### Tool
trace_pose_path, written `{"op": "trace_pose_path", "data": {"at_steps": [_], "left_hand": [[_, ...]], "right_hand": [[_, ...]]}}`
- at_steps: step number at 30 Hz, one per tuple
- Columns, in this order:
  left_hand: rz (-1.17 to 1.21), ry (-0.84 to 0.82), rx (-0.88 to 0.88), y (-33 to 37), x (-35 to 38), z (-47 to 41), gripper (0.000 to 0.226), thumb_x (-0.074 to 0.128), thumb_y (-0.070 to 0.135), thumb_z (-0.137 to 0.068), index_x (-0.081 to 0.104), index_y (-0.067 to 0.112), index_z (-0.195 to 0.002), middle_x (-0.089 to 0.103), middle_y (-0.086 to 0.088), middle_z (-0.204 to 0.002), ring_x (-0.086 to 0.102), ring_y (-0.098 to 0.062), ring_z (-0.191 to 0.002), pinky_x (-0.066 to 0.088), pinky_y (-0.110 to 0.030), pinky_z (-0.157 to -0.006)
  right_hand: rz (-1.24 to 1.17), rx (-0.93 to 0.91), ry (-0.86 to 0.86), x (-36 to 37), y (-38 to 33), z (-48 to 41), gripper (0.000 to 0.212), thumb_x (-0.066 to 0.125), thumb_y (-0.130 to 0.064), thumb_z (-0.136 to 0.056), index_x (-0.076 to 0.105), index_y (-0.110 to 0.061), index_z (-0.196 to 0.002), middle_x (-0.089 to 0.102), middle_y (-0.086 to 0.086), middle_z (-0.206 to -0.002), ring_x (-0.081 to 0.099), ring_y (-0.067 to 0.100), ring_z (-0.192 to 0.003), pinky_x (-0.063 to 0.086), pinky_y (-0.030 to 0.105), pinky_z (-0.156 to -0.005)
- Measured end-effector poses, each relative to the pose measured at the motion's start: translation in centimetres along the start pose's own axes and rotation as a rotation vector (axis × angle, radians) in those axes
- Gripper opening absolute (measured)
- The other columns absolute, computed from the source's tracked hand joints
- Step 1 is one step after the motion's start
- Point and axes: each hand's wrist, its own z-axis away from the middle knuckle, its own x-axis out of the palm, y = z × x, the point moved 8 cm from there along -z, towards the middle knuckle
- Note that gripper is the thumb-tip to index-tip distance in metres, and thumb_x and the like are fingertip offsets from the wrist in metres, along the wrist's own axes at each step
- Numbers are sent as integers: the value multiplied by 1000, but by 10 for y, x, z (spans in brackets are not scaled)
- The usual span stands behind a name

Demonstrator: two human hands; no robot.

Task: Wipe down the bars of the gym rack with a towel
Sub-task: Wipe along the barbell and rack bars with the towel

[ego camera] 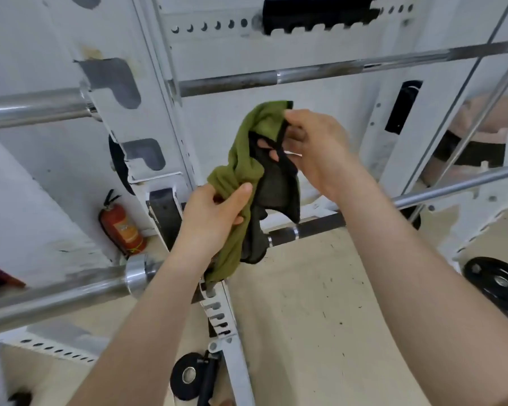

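Frame centre: the left hand (214, 213) grips the lower bunch of a crumpled olive-green, black-edged towel (245, 159); the right hand (316, 149) pinches its top edge. Chrome bars (232, 80) of the white steel rack (154, 83) cross behind. Lower left, the label on a red fire extinguisher (121, 227) is unreadable.

Lighting bright, even and diffuse; source not in view. Shadows on the floor (305, 303) faint and soft. Streaky glare along the chrome bars (56, 297). Wide-angle distortion: rack uprights (153, 98) lean and bow toward the frame edges. Left edge and lower-left corner smeared by blur. Centre sharpest, though slightly soft overall.
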Motion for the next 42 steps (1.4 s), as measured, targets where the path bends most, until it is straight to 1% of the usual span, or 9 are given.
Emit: {"op": "trace_pose_path", "data": {"at_steps": [3, 7, 11, 20, 24, 28, 32, 36, 42], "left_hand": [[-398, -105, -51, -23, -1, -2, 24, 61, 27, -92, 65, 26, -116, 67, 15, -98, 65, -7, -94, 50, -18, -80], [-932, 170, 45, -52, -50, 28, 27, 56, 14, -90, 73, 25, -107, 71, 6, -103, 64, -18, -89, 46, -24, -75], [-945, 194, 131, -75, -60, 43, 21, 61, 6, -85, 74, 20, -94, 67, 6, -100, 60, -17, -92, 39, -23, -72], [-871, 166, 129, -72, -42, 36, 13, 54, 33, -87, 66, 28, -86, 55, 13, -84, 45, -4, -79, 37, -22, -64], [-742, 158, 211, -58, -40, 32, 21, 46, 44, -88, 63, 31, -91, 57, 15, -86, 49, -6, -82, 41, -25, -68], [-884, 99, 164, -66, -43, 24, 20, 49, 45, -88, 65, 33, -90, 57, 14, -88, 53, -10, -86, 38, -24, -67], [-1010, 93, 83, -65, -27, 28, 45, 54, 68, -76, 62, 32, -103, 52, 10, -97, 46, -10, -93, 39, -25, -69], [-1076, 112, 74, -62, -19, 30, 31, 54, 45, -88, 60, 27, -112, 53, 6, -98, 51, -11, -82, 34, -24, -62], [-776, 275, 18, -58, -49, 35, 31, 58, 20, -86, 67, 27, -115, 68, 3, -89, 58, -15, -75, 49, -29, -70]], "right_hand": [[995, -19, -109, 8, 36, -23, 52, 58, -38, -88, 53, -7, -130, 61, 11, -124, 59, 26, -109, 49, 38, -90], [1254, -69, -407, 40, 111, 18, 84, 54, -66, -82, 20, -30, -150, 40, 2, -148, 41, 27, -131, 40, 45, -101], [1599, -286, -541, 82, 160, 32, 64, 41, -71, -85, 43, -24, -130, 58, 3, -124, 52, 27, -115, 36, 46, -94], [1298, -551, -602, 116, 159, 47, 31, 50, -20, -89, 53, -19, -119, 63, -1, -116, 58, 25, -106, 40, 40, -88], [1237, -673, -277, 93, 107, 48, 36, 26, -34, -95, 57, -19, -105, 63, 1, -99, 54, 27, -89, 47, 40, -72], [1062, -370, -247, 72, 77, 15, 32, 35, -37, -102, 55, -21, -82, 55, -2, -74, 48, 20, -69, 35, 32, -57], [1293, -207, -511, 71, 134, 31, 24, 51, -34, -95, 66, -23, -111, 57, -1, -105, 48, 17, -98, 37, 30, -72], [1377, -336, -459, 55, 142, 34, 33, 59, -32, -89, 61, -29, -122, 50, -7, -124, 36, 16, -112, 44, 34, -79], [1117, -412, -417, 42, 122, 20, 14, 68, -15, -86, 77, -19, -96, 72, -2, -95, 56, 22, -88, 47, 39, -81]]}}
